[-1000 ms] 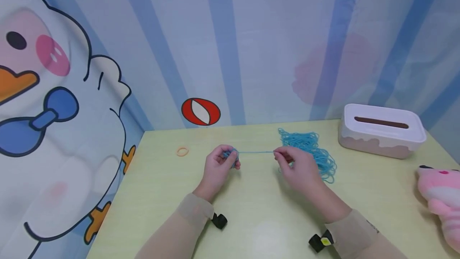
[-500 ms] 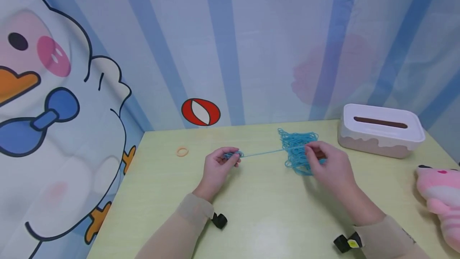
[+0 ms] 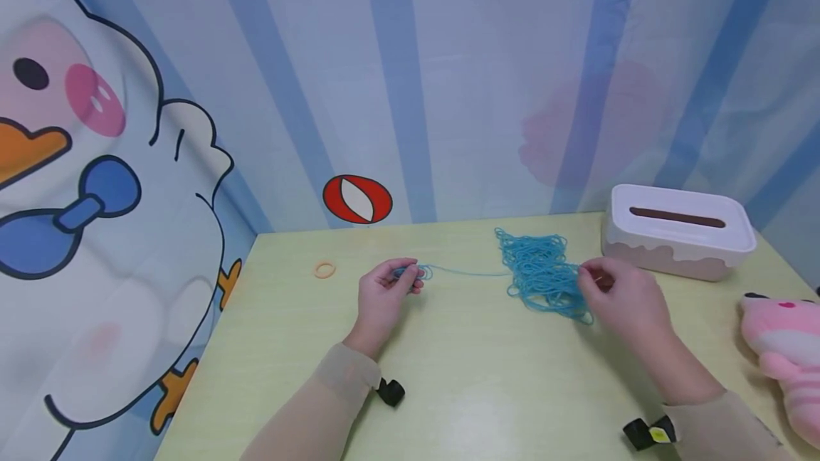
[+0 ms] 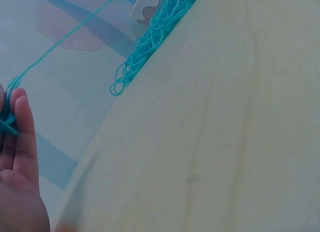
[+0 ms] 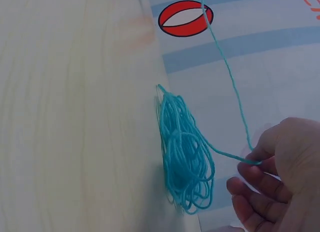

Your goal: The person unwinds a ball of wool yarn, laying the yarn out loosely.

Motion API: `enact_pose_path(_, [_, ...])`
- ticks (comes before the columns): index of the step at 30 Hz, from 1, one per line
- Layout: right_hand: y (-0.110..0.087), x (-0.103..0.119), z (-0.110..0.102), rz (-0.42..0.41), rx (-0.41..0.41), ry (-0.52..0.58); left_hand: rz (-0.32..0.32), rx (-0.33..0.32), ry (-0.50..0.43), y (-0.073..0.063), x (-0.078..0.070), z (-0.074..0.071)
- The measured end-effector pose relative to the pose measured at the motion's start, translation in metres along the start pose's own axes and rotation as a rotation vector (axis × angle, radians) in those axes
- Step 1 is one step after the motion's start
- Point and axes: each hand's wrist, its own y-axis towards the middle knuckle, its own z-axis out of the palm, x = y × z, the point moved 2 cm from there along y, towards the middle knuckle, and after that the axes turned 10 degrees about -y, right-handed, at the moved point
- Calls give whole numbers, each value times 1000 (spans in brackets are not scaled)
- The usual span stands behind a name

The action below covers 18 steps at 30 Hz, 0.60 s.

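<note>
A loose heap of turquoise yarn (image 3: 541, 272) lies on the table, its loops also showing in both wrist views. My left hand (image 3: 384, 297) holds a small wound bundle of the same yarn (image 3: 426, 273) between thumb and fingers, left of the heap. From that bundle a single strand (image 3: 470, 273) runs right toward the heap. At the heap's right edge, my right hand (image 3: 631, 297) pinches the yarn between thumb and index finger. In the right wrist view the pinched strand (image 5: 230, 77) rises to the left hand, and another length leads down into the heap.
An orange ring-shaped band (image 3: 324, 270) lies on the table (image 3: 461, 375) left of the left hand. A white and pink tissue box (image 3: 679, 233) stands at the back right. A pink plush toy (image 3: 784, 354) is at the right edge. A printed curtain (image 3: 474, 91) hangs behind.
My right hand has moved right, from left of the heap to its right edge, pinching the yarn. The strand between the hands has lengthened and now sags. The left hand has barely moved.
</note>
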Motion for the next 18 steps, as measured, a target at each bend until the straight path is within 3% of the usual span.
enact_pose_path(6, [4,-12,2,11,209,-101,1,23,7,0,0,-1])
enact_pose_path(10, [5,-11,7,14,242,-125,-29,79,12,-1,1,0])
enact_pose_path(12, [5,-6,9,10,170,-112,-46,115,17,-1,1,1])
enact_pose_path(14, [5,4,12,-10,37,-67,-61,141,21,-2,0,1])
enact_pose_path(18, [6,38,25,-127,-211,81,-73,155,18,-3,0,2])
